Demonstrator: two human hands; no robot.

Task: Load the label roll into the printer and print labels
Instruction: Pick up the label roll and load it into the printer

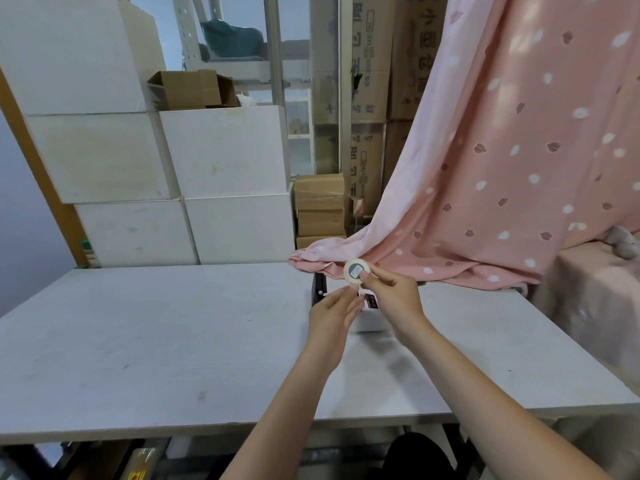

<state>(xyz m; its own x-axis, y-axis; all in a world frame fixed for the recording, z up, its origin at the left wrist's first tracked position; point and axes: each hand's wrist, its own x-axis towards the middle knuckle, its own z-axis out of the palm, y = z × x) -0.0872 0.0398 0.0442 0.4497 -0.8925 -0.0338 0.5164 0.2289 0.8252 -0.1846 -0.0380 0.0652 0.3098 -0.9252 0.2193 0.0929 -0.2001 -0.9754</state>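
My right hand (391, 299) pinches a small round white label roll (356, 270) with a grey centre and holds it up above the table. My left hand (334, 315) hovers just left of and below the roll, its fingertips close to the roll's lower edge; it holds nothing that I can see. Under both hands sits the small white label printer (369, 322), mostly hidden, with a dark part (371, 301) showing between the hands. A black upright piece (318, 289) stands at its far left side.
The grey tabletop (156, 341) stretches wide to the left. Pink patterned fabric (485, 168) drapes onto the table's far right. White boxes (221, 188) and brown cartons (320, 209) are stacked behind the table's far edge.
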